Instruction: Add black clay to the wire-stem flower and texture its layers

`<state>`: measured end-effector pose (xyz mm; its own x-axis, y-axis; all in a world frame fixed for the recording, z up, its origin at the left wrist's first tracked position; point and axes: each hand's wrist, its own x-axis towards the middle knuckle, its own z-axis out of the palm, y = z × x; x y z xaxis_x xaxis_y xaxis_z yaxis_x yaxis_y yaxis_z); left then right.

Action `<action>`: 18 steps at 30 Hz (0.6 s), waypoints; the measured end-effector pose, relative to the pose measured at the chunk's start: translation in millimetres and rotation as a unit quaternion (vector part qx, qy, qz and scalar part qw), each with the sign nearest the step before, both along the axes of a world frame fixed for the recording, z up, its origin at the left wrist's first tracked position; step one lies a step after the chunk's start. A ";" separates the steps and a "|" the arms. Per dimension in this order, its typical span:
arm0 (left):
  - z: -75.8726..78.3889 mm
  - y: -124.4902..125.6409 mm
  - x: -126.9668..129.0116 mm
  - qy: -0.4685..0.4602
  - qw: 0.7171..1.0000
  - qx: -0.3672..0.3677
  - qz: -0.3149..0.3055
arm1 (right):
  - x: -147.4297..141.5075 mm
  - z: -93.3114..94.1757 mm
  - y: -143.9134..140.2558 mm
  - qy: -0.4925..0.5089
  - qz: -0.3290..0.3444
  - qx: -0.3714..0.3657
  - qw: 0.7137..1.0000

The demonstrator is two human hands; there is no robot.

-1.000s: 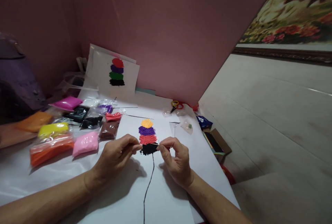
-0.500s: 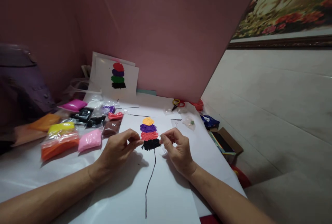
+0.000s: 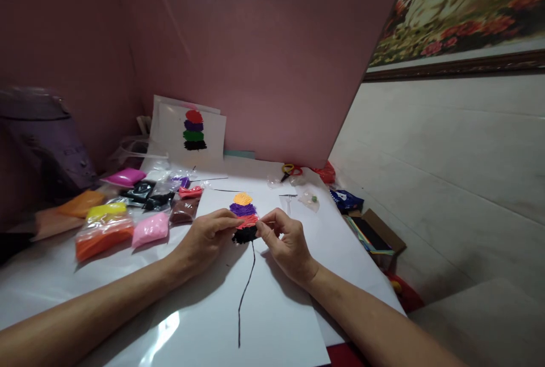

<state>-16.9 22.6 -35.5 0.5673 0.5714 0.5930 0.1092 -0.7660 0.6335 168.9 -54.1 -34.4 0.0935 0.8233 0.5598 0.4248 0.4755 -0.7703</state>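
Note:
A white sheet [image 3: 281, 313] lies in front of me with a stack of rough-textured, clay-like bands on it. From the top come a yellow-orange round [image 3: 243, 199], a purple band [image 3: 242, 209], a red band [image 3: 247, 222] and a black band [image 3: 244, 235]. My left hand [image 3: 208, 242] is closed in a pinch over the left part of the red band. On the right edge of the red and black bands, my right hand [image 3: 287, 248] pinches thumb against fingers. Anything between either set of fingertips is too small to make out. Below the black band runs a thin black strand [image 3: 241, 302].
Bags of coloured clay-like material, including pink [image 3: 150, 230] and orange [image 3: 104, 238], cover the left side. A similar banded picture [image 3: 215, 134] leans at the back. Scissors [image 3: 289, 171] lie far right of centre. An open cardboard box [image 3: 381, 233] stands beyond the right edge.
My left hand has moved right, its fingertips now over the red band. The right hand has shifted slightly left, so the fingertips are closer together. The camera view has turned a little.

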 end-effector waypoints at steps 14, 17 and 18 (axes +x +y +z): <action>53.0 -15.4 -14.1 -0.026 0.995 -0.083 0.053 | 2.0 -0.9 1.7 0.012 -0.050 -0.008 0.999; 87.6 -36.7 -20.6 -0.006 0.998 -0.049 -0.039 | 2.1 -0.8 1.6 0.004 -0.054 -0.005 0.999; 96.4 -44.8 -24.1 -0.003 0.998 -0.031 -0.060 | 2.2 -1.0 1.6 0.003 -0.054 -0.006 0.999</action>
